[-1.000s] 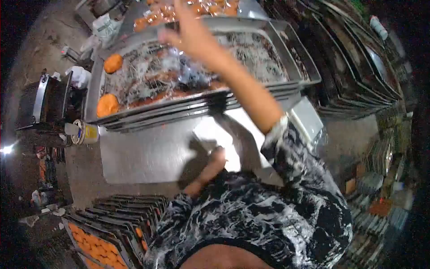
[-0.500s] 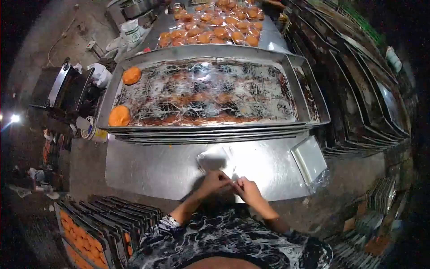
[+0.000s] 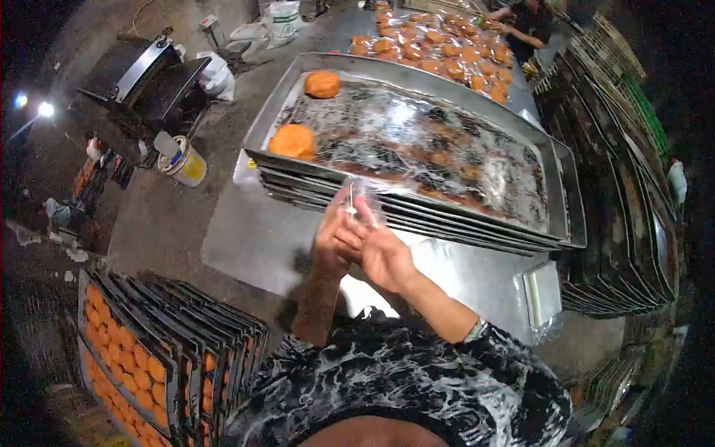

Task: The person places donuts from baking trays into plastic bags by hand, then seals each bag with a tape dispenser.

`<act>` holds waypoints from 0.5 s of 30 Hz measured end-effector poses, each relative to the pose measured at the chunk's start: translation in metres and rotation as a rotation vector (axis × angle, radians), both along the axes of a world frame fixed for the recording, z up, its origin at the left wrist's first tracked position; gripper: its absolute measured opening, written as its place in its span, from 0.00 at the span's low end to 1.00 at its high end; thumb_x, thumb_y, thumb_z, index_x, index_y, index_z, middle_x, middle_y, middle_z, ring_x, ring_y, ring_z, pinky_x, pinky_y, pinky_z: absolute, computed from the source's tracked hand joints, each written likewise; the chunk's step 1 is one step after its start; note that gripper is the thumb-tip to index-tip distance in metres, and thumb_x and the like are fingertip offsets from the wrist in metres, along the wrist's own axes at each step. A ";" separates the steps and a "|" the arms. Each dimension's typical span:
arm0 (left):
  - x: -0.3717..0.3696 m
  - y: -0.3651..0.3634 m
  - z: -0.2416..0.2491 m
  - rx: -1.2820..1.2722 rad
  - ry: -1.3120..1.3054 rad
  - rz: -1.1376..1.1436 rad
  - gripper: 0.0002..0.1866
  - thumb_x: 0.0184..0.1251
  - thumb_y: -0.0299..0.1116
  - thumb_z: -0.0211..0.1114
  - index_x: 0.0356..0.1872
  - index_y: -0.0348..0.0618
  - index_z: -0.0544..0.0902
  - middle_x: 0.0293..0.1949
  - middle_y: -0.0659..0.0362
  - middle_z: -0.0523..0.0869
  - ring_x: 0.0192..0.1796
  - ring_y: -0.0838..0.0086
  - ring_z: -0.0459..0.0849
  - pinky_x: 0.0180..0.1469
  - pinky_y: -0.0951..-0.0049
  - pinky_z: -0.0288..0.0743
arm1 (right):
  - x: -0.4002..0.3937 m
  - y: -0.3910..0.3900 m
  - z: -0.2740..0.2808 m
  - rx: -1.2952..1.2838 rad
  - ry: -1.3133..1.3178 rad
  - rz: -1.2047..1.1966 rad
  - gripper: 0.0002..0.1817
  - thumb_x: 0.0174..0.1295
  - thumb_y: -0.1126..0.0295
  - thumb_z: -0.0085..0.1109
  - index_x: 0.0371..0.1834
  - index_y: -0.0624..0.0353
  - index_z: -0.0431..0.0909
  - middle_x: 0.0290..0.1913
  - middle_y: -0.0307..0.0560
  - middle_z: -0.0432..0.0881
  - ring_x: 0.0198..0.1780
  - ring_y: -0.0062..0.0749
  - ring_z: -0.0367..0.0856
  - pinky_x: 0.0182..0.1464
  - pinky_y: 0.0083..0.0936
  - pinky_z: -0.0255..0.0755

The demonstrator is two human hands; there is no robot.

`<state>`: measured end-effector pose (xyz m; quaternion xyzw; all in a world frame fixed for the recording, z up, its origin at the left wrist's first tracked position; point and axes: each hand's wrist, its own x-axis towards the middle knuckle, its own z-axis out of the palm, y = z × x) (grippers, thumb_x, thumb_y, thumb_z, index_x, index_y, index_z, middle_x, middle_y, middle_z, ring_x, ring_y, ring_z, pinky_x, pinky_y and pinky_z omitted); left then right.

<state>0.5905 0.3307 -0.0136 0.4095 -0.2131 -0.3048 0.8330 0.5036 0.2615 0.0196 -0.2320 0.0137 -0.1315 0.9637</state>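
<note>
My left hand (image 3: 337,237) and my right hand (image 3: 386,257) are together at the front edge of the stacked trays. Between their fingers is a clear plastic bag (image 3: 365,201), which both hands grip. Just beyond, the top tray (image 3: 447,149) has a dark, stained bottom. Two orange buns sit at its left end: a nearer bun (image 3: 292,141) and a farther bun (image 3: 322,84). A stack of clear bags (image 3: 543,296) lies at the right of the metal table (image 3: 246,238).
Many wrapped buns (image 3: 447,48) cover the far table, where a person's arm (image 3: 514,31) reaches in. Racked trays of buns (image 3: 123,350) stand at lower left, a bucket (image 3: 184,162) at left, and upright dark trays (image 3: 611,194) at right.
Both hands have risen from over the table to the tray's front edge, with the clear bag now showing between them. The view has turned, and a person has come into sight at the back.
</note>
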 end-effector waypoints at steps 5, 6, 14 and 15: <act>0.028 0.048 0.024 0.073 0.080 0.413 0.08 0.61 0.26 0.51 0.37 0.36 0.76 0.25 0.58 0.77 0.29 0.69 0.78 0.31 0.70 0.73 | 0.069 0.021 0.011 -1.183 0.210 -0.189 0.20 0.59 0.81 0.40 0.55 0.61 0.67 0.37 0.44 0.79 0.32 0.18 0.75 0.35 0.14 0.71; 0.033 0.056 0.019 0.261 -0.390 0.560 0.07 0.60 0.26 0.52 0.36 0.37 0.77 0.27 0.57 0.77 0.29 0.67 0.77 0.29 0.70 0.71 | 0.073 0.026 0.012 -1.130 0.242 -0.172 0.20 0.58 0.81 0.39 0.55 0.61 0.68 0.34 0.43 0.80 0.27 0.17 0.74 0.30 0.14 0.70; 0.041 0.050 0.029 0.356 -0.745 0.640 0.14 0.52 0.18 0.60 0.41 0.38 0.78 0.27 0.58 0.73 0.28 0.73 0.74 0.29 0.74 0.68 | 0.086 0.017 0.045 -0.983 0.495 -0.145 0.18 0.57 0.66 0.54 0.49 0.62 0.73 0.14 0.40 0.75 0.10 0.14 0.66 0.11 0.13 0.61; 0.038 0.047 0.023 0.243 -0.486 0.477 0.15 0.51 0.17 0.60 0.42 0.37 0.78 0.26 0.59 0.72 0.29 0.74 0.74 0.29 0.75 0.67 | 0.085 0.014 0.049 -0.997 0.502 -0.051 0.17 0.56 0.66 0.55 0.48 0.62 0.74 0.14 0.39 0.74 0.09 0.13 0.65 0.11 0.13 0.60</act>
